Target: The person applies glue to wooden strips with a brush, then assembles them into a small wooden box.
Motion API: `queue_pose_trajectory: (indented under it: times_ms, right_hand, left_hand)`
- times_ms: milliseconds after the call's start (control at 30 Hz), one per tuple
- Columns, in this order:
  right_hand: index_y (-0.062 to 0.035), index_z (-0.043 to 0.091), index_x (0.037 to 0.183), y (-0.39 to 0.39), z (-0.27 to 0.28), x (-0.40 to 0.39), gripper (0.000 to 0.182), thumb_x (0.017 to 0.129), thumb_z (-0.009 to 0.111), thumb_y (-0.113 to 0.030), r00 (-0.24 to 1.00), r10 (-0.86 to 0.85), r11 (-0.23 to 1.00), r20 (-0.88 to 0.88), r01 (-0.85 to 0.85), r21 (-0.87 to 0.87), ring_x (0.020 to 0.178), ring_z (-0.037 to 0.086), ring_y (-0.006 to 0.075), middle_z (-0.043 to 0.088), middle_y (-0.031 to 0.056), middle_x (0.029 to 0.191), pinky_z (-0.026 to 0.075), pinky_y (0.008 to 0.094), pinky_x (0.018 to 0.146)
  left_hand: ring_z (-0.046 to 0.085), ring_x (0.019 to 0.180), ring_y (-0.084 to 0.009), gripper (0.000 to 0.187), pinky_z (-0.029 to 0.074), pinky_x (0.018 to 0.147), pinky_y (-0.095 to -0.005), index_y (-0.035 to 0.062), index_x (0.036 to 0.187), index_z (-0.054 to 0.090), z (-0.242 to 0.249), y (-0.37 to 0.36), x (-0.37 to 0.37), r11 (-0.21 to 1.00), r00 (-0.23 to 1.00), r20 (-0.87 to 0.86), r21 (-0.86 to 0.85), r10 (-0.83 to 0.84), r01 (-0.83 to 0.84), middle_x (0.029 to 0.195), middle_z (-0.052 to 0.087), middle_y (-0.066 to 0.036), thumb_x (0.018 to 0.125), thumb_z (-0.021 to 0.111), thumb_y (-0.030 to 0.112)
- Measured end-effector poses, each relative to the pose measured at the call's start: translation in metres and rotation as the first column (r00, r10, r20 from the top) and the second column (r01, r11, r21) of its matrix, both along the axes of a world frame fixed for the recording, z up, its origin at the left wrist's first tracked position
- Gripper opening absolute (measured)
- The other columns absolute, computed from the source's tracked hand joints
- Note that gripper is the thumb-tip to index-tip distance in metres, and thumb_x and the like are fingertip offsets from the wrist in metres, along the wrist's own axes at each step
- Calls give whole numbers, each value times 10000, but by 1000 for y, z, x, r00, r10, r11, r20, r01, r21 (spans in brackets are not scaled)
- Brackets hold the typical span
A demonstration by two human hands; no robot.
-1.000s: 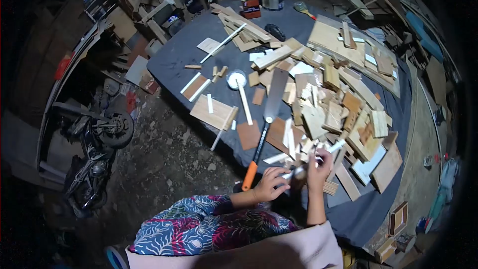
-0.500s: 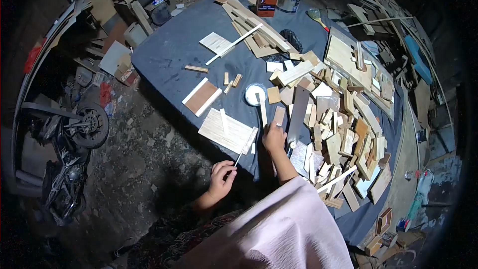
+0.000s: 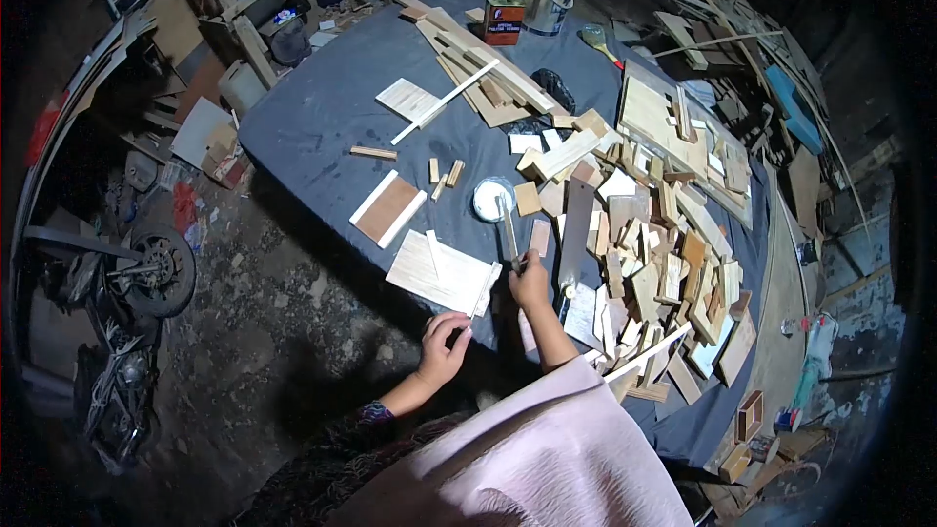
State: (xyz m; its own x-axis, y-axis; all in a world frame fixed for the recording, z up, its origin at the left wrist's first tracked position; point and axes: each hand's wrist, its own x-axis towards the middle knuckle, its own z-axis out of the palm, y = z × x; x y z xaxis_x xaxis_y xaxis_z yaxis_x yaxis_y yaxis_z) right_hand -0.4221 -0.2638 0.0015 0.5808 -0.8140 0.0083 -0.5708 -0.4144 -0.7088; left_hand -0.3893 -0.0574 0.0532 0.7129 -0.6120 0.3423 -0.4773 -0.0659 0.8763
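Note:
My left hand (image 3: 444, 349), at the near edge of the table, pinches the end of a thin wooden strip (image 3: 485, 291) between thumb and fingers. The strip lies along the right end of a pale wooden board (image 3: 439, 273), which has a narrow slat (image 3: 432, 252) lying across it. My right hand (image 3: 529, 283) is closed around a flat wooden stick (image 3: 509, 229). The stick's far end reaches into a round tub of white paste (image 3: 493, 198). A brown board with pale edge strips (image 3: 388, 209) lies beyond the pale board.
Wood offcuts (image 3: 654, 273) are heaped on the right of the cloth-covered table (image 3: 312, 107), beside a long dark plank (image 3: 576, 234). A red tin (image 3: 504, 21), a metal can (image 3: 549, 0) and a brush (image 3: 597, 41) stand or lie at the back. A motorcycle (image 3: 127, 303) is at left.
The view has shifted slightly. My left hand has moved a little closer to the pale board, still pinching the strip. My right hand keeps the stick in the tub.

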Motion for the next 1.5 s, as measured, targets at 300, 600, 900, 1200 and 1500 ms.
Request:
queue_pose_trajectory:
  times_ms: [300, 600, 900, 1200, 1500]
  right_hand:
    - [-9, 492, 842, -4, 78, -41, 198, 680, 597, 33, 825, -256, 871, 504, -29, 490, 507, 511, 84, 543, 42, 661, 395, 193, 431]
    - [-29, 460, 877, 50, 118, -196, 258, 680, 618, 24, 709, -382, 804, 593, -62, 591, 703, 486, 39, 475, 1, 786, 415, 165, 598]
    - [-11, 403, 1052, 104, 144, -364, 355, 739, 570, -21, 258, -575, 810, 776, 47, 585, 664, 539, 120, 532, 94, 830, 443, 227, 539]
    - [-28, 417, 1097, 85, 103, -487, 286, 840, 460, -148, -479, -475, 784, 738, 149, 602, 696, 490, 162, 516, 97, 865, 416, 275, 608]
    - [60, 404, 1106, 85, 89, -726, 300, 847, 400, -91, -301, -563, 88, 769, 904, 419, 650, 493, 109, 535, 104, 819, 430, 228, 613]
  left_hand:
    - [469, 893, -120, 296, 371, 754, -250, 28, 1062, 440, 0, -43, 6, 995, 745, -661, -84, -91, 48, 990, 506, -61, 796, 526, 127]
    - [389, 563, -32, 253, 302, 501, -171, 20, 883, 568, 66, -148, -72, 750, 326, -836, -144, -441, 645, 677, 506, 28, 796, 550, 257]
    - [405, 536, -42, 208, 310, 471, -163, 46, 879, 563, 95, -183, -237, 568, 47, -896, -239, -442, 787, 630, 484, 31, 808, 534, 240]
    - [443, 595, -60, 257, 361, 519, -185, 14, 994, 533, 99, -188, -450, 321, -85, -929, -208, -360, 924, 760, 531, 4, 820, 520, 203]
    - [447, 991, -125, 446, 315, 889, -228, -16, 1183, 381, 67, -190, -564, -19, -101, -863, -106, -494, 994, 1104, 489, -99, 797, 543, 138]
